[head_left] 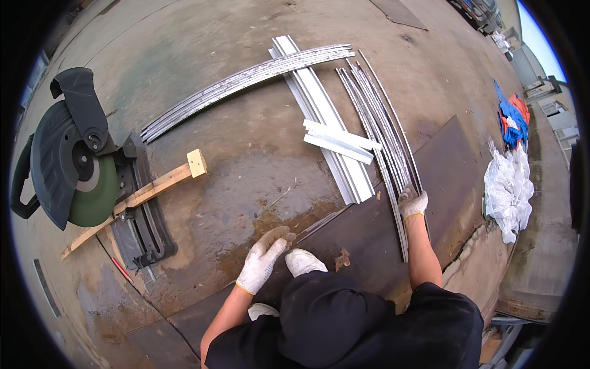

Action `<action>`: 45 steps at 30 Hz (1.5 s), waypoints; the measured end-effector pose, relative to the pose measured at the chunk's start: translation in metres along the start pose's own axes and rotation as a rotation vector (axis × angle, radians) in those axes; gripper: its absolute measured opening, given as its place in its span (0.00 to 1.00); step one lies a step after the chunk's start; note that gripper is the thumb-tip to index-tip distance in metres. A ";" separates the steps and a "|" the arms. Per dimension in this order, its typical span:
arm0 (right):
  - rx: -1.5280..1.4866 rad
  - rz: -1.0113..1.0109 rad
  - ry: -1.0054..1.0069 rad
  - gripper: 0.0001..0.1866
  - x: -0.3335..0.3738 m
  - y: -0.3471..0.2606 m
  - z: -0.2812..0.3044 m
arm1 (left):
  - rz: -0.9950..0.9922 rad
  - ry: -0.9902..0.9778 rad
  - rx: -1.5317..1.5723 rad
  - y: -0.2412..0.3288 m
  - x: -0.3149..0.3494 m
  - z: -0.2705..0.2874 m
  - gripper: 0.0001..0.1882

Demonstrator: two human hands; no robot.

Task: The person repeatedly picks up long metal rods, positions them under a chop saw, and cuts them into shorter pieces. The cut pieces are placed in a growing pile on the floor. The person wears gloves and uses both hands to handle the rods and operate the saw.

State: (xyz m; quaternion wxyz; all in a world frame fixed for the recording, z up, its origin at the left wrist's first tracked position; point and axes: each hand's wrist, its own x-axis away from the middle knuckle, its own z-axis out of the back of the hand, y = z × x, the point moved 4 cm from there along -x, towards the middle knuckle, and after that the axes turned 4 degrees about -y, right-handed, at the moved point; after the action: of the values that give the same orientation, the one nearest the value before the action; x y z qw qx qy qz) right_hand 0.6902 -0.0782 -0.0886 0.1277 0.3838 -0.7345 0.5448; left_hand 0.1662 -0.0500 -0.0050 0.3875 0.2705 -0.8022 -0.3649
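My right hand (413, 203), in a whitish work glove with a yellow cuff, is closed on a bundle of long, thin metal strips (388, 141) at my front right. The strips run away from me, and the hand hides part of their near stretch. My left hand (264, 261), gloved alike, hovers empty with its fingers stretched out, just left of my white shoe (304, 262). Ahead lie wide white metal profiles (326, 117). Short white offcuts (341, 142) rest across them, and farther away another bundle of long strips (239, 80) crosses their far end.
At the left stands a cut-off saw (92, 190) with a green disc and black guard. A wooden batten (157, 186) with an end block lies across its base. Dark sheeting (445, 147) covers ground before me. White plastic bags (509, 190) and blue-orange cloth (513, 123) lie right.
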 end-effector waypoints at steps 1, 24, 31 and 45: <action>0.051 -0.001 -0.008 0.33 0.025 0.001 -0.041 | 0.016 0.012 0.000 -0.003 0.001 0.003 0.26; 2.789 2.005 -0.952 0.12 -0.028 0.317 -0.551 | 0.101 0.336 -0.191 0.005 0.009 0.066 0.24; 2.557 2.054 -1.185 0.11 0.005 0.269 -0.534 | 0.067 0.302 -0.226 0.000 0.002 0.065 0.24; 1.718 0.258 -1.149 0.13 0.188 0.100 -0.226 | -0.183 0.382 -0.005 0.001 0.000 0.063 0.31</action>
State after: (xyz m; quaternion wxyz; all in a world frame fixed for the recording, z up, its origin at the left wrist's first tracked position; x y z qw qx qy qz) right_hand 0.4416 0.0557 0.0398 -0.6167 0.4656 -0.0850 0.6290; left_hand 0.1149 -0.0257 -0.0316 0.4985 0.4054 -0.6853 -0.3428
